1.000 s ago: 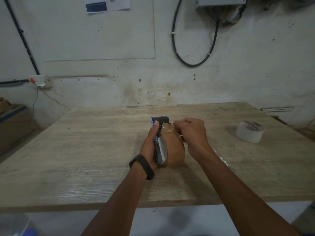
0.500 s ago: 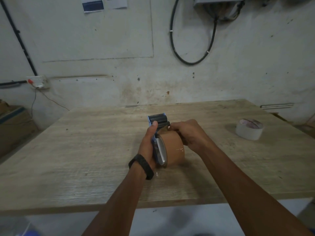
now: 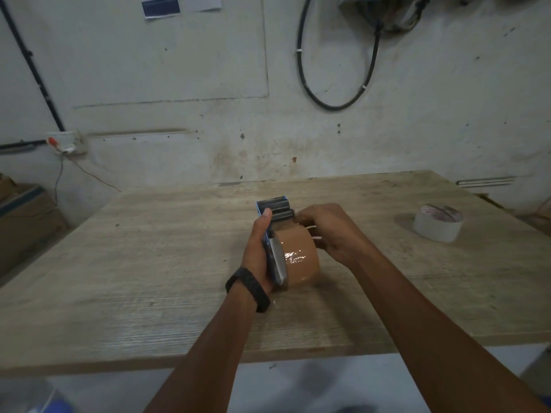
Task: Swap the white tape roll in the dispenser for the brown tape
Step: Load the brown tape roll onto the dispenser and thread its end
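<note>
The blue and grey tape dispenser (image 3: 275, 208) is held above the middle of the wooden table (image 3: 149, 263). The glossy brown tape roll (image 3: 301, 257) sits in it. My left hand (image 3: 258, 248) grips the dispenser's left side, thumb up near its head. My right hand (image 3: 331, 231) is closed against the right side of the brown roll, fingertips at the tape just under the dispenser's head. The white tape roll (image 3: 437, 223) lies flat on the table at the far right, apart from both hands.
The table's front edge (image 3: 268, 357) runs close below my forearms. A stained wall with a hanging black cable (image 3: 334, 84) stands behind the table. A cardboard box (image 3: 26, 222) sits on the floor at the left.
My right hand has slid down from above the roll to its right side. The dispenser with the brown roll stays in my left hand, barely shifted.
</note>
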The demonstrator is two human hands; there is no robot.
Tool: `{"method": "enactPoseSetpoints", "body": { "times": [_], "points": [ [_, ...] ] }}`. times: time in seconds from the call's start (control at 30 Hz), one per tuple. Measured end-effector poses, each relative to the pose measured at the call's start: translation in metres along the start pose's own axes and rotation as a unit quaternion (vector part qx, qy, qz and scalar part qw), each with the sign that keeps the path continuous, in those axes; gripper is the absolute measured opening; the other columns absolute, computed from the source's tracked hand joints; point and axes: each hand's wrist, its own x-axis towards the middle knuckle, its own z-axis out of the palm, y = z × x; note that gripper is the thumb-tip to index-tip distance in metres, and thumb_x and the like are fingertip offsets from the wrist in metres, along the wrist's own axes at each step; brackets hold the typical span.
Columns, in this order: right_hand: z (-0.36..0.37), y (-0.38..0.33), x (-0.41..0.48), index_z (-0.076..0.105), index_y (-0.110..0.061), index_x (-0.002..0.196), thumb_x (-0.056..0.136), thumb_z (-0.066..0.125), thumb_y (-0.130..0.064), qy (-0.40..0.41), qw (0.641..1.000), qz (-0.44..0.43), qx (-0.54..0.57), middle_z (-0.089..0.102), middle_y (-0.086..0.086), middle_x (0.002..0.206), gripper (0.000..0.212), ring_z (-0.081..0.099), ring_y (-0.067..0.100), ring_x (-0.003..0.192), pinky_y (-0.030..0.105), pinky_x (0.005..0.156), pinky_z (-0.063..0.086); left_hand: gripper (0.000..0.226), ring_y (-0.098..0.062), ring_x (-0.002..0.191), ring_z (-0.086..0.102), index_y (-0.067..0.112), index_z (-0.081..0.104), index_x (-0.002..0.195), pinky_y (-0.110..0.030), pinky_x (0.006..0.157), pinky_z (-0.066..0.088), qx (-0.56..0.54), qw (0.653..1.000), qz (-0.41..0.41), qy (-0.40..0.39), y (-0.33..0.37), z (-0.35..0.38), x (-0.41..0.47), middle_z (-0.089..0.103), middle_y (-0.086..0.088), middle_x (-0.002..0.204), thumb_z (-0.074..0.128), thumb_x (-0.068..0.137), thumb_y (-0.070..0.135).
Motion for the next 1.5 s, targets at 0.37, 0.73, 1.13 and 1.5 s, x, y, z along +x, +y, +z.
{"method": "enactPoseSetpoints", "body": {
  "times": [0.37, 0.73, 1.13, 1.5],
  "points": [
    [-0.007, 0.010, 0.006, 0.066, -0.005, 0.092, 0.099, 0.059, -0.012, -0.008, 0.991, -0.121, -0.063, 0.073, 0.022, 0.099, 0.012, 0.068, 0.021, 0.076, 0.032, 0.066, 0.056, 0.047, -0.022, 0.069, 0.075, 0.020, 0.067, 0.112, -0.035, 0.063, 0.058, 0.009, 1.000, 0.001, -0.025, -0.003, -0.005, 0.005, 0.079, -0.007, 0.081, 0.051, 0.091, 0.058],
    [-0.016, 0.017, 0.011, 0.067, -0.008, 0.091, 0.098, 0.060, -0.013, 0.038, 0.957, -0.247, -0.147, 0.071, 0.009, 0.089, 0.010, 0.066, 0.009, 0.067, 0.026, 0.060, 0.058, 0.050, -0.027, 0.083, 0.072, 0.031, 0.079, 0.107, -0.042, 0.078, 0.055, 0.056, 0.998, 0.022, -0.028, -0.005, -0.003, 0.007, 0.074, -0.016, 0.110, 0.060, 0.078, 0.067],
    [-0.012, 0.013, 0.016, 0.068, -0.012, 0.094, 0.098, 0.061, -0.013, 0.053, 0.926, -0.301, -0.220, 0.066, -0.005, 0.074, 0.007, 0.059, -0.004, 0.060, 0.010, 0.055, 0.048, 0.086, -0.028, 0.081, 0.070, 0.011, 0.067, 0.128, -0.043, 0.080, 0.055, 0.052, 0.998, 0.021, -0.011, -0.006, -0.007, 0.007, 0.073, -0.014, 0.099, 0.069, 0.068, 0.071],
    [-0.008, 0.009, 0.015, 0.067, -0.010, 0.097, 0.098, 0.060, -0.013, 0.067, 0.897, -0.346, -0.267, 0.063, -0.015, 0.080, 0.008, 0.059, -0.014, 0.070, 0.005, 0.061, 0.046, 0.098, -0.028, 0.082, 0.071, 0.012, 0.066, 0.128, -0.040, 0.075, 0.055, 0.071, 0.997, 0.020, 0.006, -0.007, -0.007, 0.007, 0.073, -0.014, 0.101, 0.071, 0.058, 0.080]
  ]
}}
